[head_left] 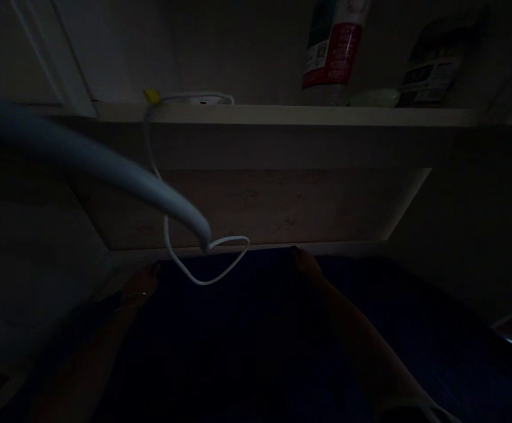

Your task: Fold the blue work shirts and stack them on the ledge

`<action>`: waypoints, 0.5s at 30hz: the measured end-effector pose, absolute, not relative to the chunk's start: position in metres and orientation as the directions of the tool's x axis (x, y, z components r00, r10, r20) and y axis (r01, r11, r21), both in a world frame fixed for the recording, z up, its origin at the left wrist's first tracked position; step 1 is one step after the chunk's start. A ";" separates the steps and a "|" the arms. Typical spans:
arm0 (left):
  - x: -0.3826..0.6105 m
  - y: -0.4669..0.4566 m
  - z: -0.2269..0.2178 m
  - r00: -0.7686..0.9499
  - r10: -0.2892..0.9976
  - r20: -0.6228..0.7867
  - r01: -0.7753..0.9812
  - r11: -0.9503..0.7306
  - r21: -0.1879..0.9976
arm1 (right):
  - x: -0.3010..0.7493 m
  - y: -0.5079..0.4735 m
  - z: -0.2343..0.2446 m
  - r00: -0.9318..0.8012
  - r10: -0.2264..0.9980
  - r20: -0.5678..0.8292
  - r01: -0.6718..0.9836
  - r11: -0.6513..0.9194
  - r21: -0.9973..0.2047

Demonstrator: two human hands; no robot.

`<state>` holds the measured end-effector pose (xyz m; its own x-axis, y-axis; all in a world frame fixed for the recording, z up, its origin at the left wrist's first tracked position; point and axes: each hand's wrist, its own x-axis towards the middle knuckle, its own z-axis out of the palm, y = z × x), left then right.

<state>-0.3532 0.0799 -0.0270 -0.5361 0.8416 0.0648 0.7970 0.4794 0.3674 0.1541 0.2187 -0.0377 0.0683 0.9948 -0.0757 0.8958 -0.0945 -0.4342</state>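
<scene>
A dark blue cloth (238, 329), perhaps a bed sheet, spreads across the lower part of the dim view up to the back wall. My left hand (143, 282), with thin bangles at the wrist, is closed on its far edge at the left. Further right, my right hand (307, 265) pinches the same edge close to the wall. Between the two hands the cloth's edge runs nearly straight. Darkness hides most finger detail and whatever lies under the cloth.
A white cable (203, 283) dangles in a loop from a shelf (282, 116) above my hands. A thick pale tube-like object (150, 188) juts in from the left, close to the camera. On the shelf stand a red-labelled bottle (335, 53) and a dark package (432, 76).
</scene>
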 end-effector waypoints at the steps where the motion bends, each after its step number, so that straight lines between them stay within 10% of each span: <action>1: -0.353 0.081 -0.034 -0.541 0.840 0.048 0.792 0.490 0.363 | 0.153 0.219 -0.043 0.079 0.992 -0.095 0.895 -0.112 -0.432; 15: -0.369 0.074 -0.044 -0.524 0.849 -0.058 0.799 0.515 0.310 | 0.168 0.218 -0.039 0.046 0.990 -0.136 0.825 -0.114 -0.553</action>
